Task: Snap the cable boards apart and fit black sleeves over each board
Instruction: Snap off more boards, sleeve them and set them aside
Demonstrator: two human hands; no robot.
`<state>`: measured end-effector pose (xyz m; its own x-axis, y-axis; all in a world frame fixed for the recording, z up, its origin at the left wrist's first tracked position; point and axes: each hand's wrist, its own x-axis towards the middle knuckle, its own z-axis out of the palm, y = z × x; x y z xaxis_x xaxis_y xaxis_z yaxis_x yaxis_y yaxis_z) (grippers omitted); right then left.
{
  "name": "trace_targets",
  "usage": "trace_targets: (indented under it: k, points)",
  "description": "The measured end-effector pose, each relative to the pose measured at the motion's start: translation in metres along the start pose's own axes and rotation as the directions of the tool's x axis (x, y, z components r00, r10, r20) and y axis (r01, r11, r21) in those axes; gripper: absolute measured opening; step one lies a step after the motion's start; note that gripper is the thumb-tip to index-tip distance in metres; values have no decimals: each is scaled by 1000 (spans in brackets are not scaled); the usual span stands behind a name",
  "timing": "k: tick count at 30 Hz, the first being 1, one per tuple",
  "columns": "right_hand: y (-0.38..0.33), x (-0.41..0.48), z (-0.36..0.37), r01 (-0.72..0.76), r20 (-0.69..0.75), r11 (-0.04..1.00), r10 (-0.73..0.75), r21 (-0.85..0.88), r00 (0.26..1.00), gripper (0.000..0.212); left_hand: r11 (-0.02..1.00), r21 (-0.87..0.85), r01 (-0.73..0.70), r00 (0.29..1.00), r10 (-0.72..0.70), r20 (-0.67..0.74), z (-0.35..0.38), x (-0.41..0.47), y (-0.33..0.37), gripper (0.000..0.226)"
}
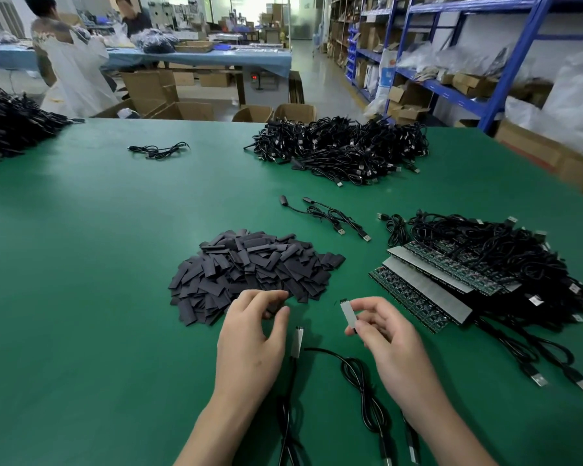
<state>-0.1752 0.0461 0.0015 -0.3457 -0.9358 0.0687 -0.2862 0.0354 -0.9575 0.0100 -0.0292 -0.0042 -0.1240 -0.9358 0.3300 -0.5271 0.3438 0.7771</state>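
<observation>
Reaching at the near edge of the sleeve pile (249, 270), a black sleeve (271, 311) is pinched by the left hand (253, 334). One board (347, 312) is held upright, pinched by the right hand (384, 331), ready for sleeving. A second board (297, 341) is parked on the surface (81, 264) between them.
</observation>
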Motion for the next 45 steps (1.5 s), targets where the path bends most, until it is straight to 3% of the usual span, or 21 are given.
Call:
trace_targets:
  k: [3, 6, 11, 16, 20, 25, 29, 35, 40, 45]
  points:
    - [0, 0, 2, 32, -12, 999, -32, -32, 999, 25, 999, -2, -43, 998, 43, 51, -1, 8, 5, 17]
    - [0, 0, 4, 22, -13, 997, -23, -78, 1000, 21, 977, 157, -146, 987, 134, 85, 5, 30, 10, 24]
    - [0, 0, 5, 29, -18, 997, -30, -69, 999, 11, 797, 510, -323, 941, 216, 260, 21, 82, 11, 36]
    - [0, -1, 4, 38, -24, 997, -40, -72, 999, 18, 723, 569, -392, 906, 196, 374, 27, 105, 2, 36]
    - [-1, 0, 4, 45, -16, 997, -46, -70, 999, 18, 721, 534, -442, 880, 234, 413, 26, 114, -3, 30]
    - [2, 0, 4, 28, -22, 997, -30, -68, 999, 17, 755, 449, -479, 869, 334, 365, 18, 108, -4, 25]
    - [1, 1, 3, 51, -32, 998, -52, -44, 998, 18, 934, 135, -330, 929, 296, 223, 6, 77, -1, 21]
    - [-5, -4, 1, 135, -36, 991, -135, -1, 990, 19, 957, -174, -234, 951, 262, 162, -10, 24, 10, 19]
    - [-10, -8, 3, 174, -18, 984, -174, 29, 985, 15, 937, -249, -243, 960, 270, 78, -15, -1, 13, 18]
    - [-8, -9, 4, 232, 32, 973, -232, -12, 972, 17, 945, -216, -246, 963, 263, 54, -13, -6, 3, 18]
